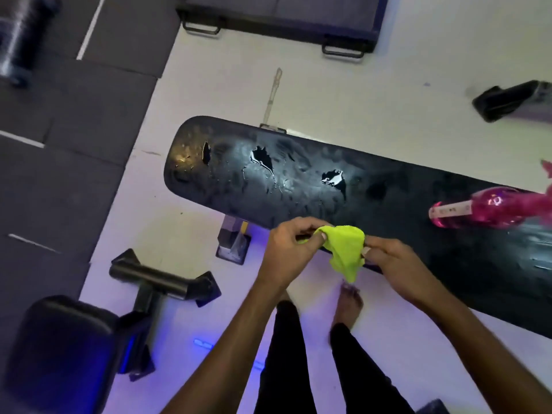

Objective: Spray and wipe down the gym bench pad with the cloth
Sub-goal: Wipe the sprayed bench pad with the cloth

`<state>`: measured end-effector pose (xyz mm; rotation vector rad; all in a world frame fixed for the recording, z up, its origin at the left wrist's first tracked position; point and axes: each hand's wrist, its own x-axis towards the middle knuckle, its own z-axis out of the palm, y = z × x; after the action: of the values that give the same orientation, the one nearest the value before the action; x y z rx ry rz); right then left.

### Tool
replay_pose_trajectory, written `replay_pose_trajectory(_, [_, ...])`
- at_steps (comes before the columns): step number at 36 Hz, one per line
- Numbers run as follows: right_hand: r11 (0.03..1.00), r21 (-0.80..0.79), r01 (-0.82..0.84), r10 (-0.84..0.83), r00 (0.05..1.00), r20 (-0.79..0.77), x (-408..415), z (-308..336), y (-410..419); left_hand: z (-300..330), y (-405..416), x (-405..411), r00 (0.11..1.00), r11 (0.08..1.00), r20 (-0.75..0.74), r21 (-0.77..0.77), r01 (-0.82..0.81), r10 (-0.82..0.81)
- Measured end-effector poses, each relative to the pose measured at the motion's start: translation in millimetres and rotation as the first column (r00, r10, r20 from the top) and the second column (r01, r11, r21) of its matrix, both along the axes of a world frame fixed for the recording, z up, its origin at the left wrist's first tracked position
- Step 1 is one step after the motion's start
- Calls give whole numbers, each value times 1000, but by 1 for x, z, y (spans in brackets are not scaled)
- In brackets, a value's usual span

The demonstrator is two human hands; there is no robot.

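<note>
A long black gym bench pad (298, 186) runs across the middle of the view, wet with droplets and torn in three places. A pink spray bottle (490, 209) lies on its side on the pad at the right. A lime-green cloth (345, 249) hangs bunched over the pad's near edge. My left hand (286, 249) pinches the cloth's left end. My right hand (391, 261) pinches its right side. Both hands are just in front of the pad's near edge.
A second bench with a black pad (65, 348) and a black foot bar (158, 279) stands at the lower left. Dark floor mats (65, 121) cover the left. A low padded platform (277, 16) lies at the top. My legs and bare feet (348, 303) are below the hands.
</note>
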<state>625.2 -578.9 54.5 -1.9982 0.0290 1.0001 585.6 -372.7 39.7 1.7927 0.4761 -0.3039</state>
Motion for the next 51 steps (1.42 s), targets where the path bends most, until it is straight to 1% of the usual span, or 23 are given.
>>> replay_pose_trajectory(3, [995,-58,-85,87,996,30,9,4,39,15,32,-5,998,997,52,73,25,-29])
replay_pose_trajectory(5, [998,-47,-50,54,996,74,13,6,66,24,52,-8,994,991,87,128,48,-60])
replay_pose_trajectory(7, [998,-60,-13,25,978,208,18,8,93,31,73,-9,990,984,124,170,49,-70])
replay_pose_trajectory(9, [999,-38,-16,27,949,314,22,11,119,36,92,-9,984,974,154,217,56,-91])
replay_pose_trajectory(12, [993,41,-111,89,930,357,28,16,156,41,120,-10,979,966,185,256,38,-88])
replay_pose_trajectory(14, [977,47,-209,177,910,374,30,13,177,45,137,-11,981,959,177,283,21,-74])
replay_pose_trajectory(16, [957,24,-289,262,897,356,32,4,193,48,153,-12,985,955,162,297,7,-57])
replay_pose_trajectory(17, [953,27,-301,278,907,317,33,-1,200,48,160,-12,985,952,162,305,3,-55])
replay_pose_trajectory(19, [959,50,-279,260,937,235,34,-7,213,49,173,-14,988,948,149,319,0,-51])
replay_pose_trajectory(21, [965,49,-259,244,947,208,36,-12,222,49,184,-16,992,950,123,313,-10,-30])
replay_pose_trajectory(23, [960,30,-278,267,945,187,41,-18,227,48,193,-17,994,954,111,296,-54,21])
replay_pose_trajectory(28, [884,-49,-465,467,871,150,51,-25,229,49,211,-16,977,932,146,307,-193,155])
replay_pose_trajectory(30, [853,-107,-510,521,834,181,53,-29,231,50,218,-13,972,925,143,306,-224,188])
replay_pose_trajectory(32, [863,-165,-477,504,834,225,60,-32,236,51,227,-9,968,914,144,324,-244,208])
replay_pose_trajectory(34, [896,-201,-397,440,856,272,72,-31,244,52,239,-3,962,895,155,359,-266,224])
replay_pose_trajectory(39, [948,-178,-264,318,807,497,120,-16,271,54,270,14,936,844,180,406,-351,303])
replay_pose_trajectory(42, [956,-164,-244,292,720,629,146,-9,292,54,277,19,911,813,226,414,-409,343])
replay_pose_trajectory(45, [957,-162,-241,274,567,777,159,-11,308,47,272,20,889,752,293,476,-456,353])
replay_pose_trajectory(46, [955,-172,-240,277,524,805,162,-15,309,42,268,20,884,735,303,493,-465,356])
replay_pose_trajectory(47, [951,-187,-248,291,505,813,162,-23,309,35,261,19,884,727,304,505,-465,355])
replay_pose_trajectory(48, [942,-207,-266,319,505,802,162,-32,307,27,253,18,894,733,285,513,-446,346])
replay_pose_trajectory(49, [927,-237,-290,360,517,777,160,-44,303,16,245,16,916,759,232,514,-400,326])
replay_pose_trajectory(51, [867,-353,-351,496,548,674,154,-68,292,-12,229,13,968,842,37,486,-233,247])
